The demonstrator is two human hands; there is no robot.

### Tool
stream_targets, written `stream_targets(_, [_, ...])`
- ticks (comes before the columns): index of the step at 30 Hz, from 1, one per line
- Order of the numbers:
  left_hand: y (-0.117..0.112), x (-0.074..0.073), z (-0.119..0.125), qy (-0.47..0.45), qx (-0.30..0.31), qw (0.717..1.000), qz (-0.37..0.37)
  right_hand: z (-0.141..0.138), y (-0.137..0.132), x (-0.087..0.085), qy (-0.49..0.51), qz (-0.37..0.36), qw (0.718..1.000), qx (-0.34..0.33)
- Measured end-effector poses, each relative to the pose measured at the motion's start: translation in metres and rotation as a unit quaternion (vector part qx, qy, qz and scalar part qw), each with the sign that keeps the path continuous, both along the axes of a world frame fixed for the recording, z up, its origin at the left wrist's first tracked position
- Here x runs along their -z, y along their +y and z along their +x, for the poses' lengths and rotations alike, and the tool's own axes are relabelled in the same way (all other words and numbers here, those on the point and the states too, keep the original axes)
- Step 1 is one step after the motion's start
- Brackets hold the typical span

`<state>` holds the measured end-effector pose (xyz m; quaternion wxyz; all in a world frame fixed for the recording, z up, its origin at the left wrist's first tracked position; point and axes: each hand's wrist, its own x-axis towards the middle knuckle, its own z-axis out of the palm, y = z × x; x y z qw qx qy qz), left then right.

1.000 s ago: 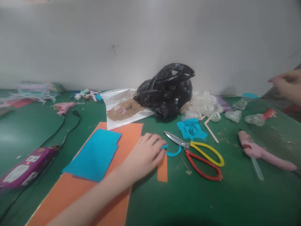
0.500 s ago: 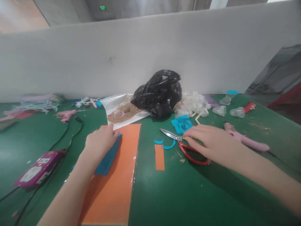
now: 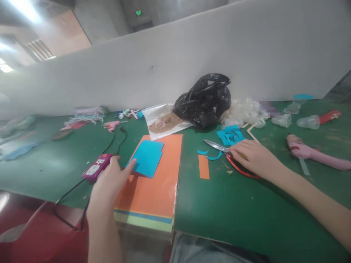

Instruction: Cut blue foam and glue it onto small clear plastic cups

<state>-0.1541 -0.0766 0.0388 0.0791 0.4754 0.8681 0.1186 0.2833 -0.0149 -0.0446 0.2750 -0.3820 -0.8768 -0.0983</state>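
My left hand (image 3: 109, 182) pinches the near left corner of a blue foam sheet (image 3: 147, 157), which lies slightly lifted over an orange-topped stack of coloured sheets (image 3: 156, 190). My right hand (image 3: 253, 157) lies over the red and yellow handles of the scissors (image 3: 218, 146) on the green table (image 3: 233, 215). Its fingers curl around the handles, and the metal blades point left. Blue curved offcuts (image 3: 210, 155) and an orange strip (image 3: 203, 167) lie just left of the blades.
A black plastic bag (image 3: 204, 100) and sand on a white sheet (image 3: 164, 122) sit by the back wall. Clear cups (image 3: 246, 111) and blue scraps (image 3: 230, 136) lie behind the scissors. A pink glue gun (image 3: 312, 153) lies at the right, a purple power strip (image 3: 97, 168) with cables at the left.
My left hand left the blue offcut, took the blue sheet and drew it toward me. My right hand came in from the far right onto the scissors. The view tilted up and back.
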Motion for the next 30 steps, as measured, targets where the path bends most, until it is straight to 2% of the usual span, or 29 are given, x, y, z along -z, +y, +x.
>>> stream_targets(3, [0.002,0.017,0.006,-0.054,-0.008,0.997,0.062,-0.006,-0.004,0.001,-0.015,0.011,1.0,-0.007])
stream_targets(5, [0.004,0.024,0.008,-0.059,-0.015,0.994,0.096,-0.008,-0.006,0.0,-0.027,0.025,0.999,0.012])
stream_targets(8, [0.002,0.026,0.004,-0.055,-0.012,0.989,0.137,-0.005,-0.006,-0.001,-0.05,0.037,0.997,0.051])
stream_targets(10, [-0.003,0.018,0.002,-0.056,0.002,0.983,0.173,-0.002,-0.004,-0.002,-0.048,0.045,0.996,0.058])
stream_targets(12, [-0.011,0.004,0.006,-0.058,0.024,0.973,0.224,-0.002,-0.004,-0.003,-0.032,0.054,0.997,0.044])
stream_targets(14, [-0.02,-0.013,0.019,-0.087,0.075,0.96,0.254,-0.007,-0.006,-0.007,-0.017,0.06,0.998,0.022])
stream_targets(17, [-0.024,-0.038,0.049,-0.156,0.154,0.941,0.259,-0.022,-0.018,-0.015,-0.004,0.068,0.998,0.006])
stream_targets(19, [-0.017,-0.05,0.073,-0.199,0.233,0.913,0.269,-0.035,-0.028,-0.02,-0.03,0.062,0.997,-0.02])
stream_targets(22, [0.009,-0.059,0.112,-0.284,0.35,0.844,0.29,-0.051,-0.041,-0.022,-0.017,0.039,0.998,-0.053])
stream_targets(24, [0.032,-0.055,0.137,-0.338,0.397,0.809,0.271,-0.057,-0.045,-0.019,0.022,-0.02,0.998,-0.06])
stream_targets(26, [0.053,-0.042,0.159,-0.387,0.427,0.771,0.271,-0.06,-0.046,-0.016,0.068,-0.096,0.992,-0.045])
stream_targets(30, [0.08,-0.002,0.183,-0.448,0.369,0.758,0.297,-0.06,-0.043,-0.015,0.143,-0.175,0.974,0.021])
